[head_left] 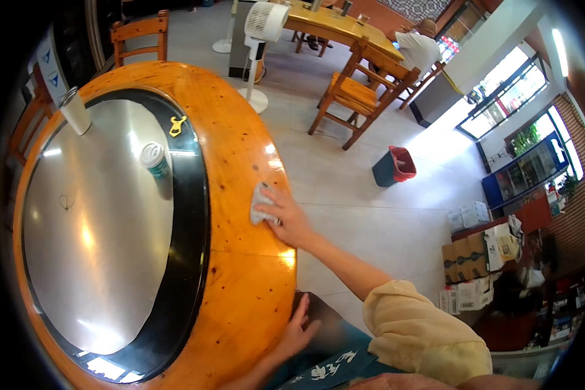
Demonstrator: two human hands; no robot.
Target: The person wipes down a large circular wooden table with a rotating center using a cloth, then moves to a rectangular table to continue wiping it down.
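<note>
A light grey cloth [261,205] lies under my right hand [285,218], which presses it to the wooden rim near the table's right edge, fingers curled over it. My left hand [299,333] is lower down beside the same edge, fingers stretched out and nothing visible in them. The round table [240,162] has a glossy orange wood rim around a black ring and a silvery metal centre. A lidded paper cup [155,160] with a green band stands on the metal near the ring. A yellow bottle opener [177,125] rests on the black ring.
At the table's far left is a tall white cylinder [75,112]. A white fan [256,62] stands on the floor beyond. Past it are a wooden chair [364,91] and a seated person [419,55]. A red-lined bin [394,167] stands right; boxes [468,257] are stacked farther right.
</note>
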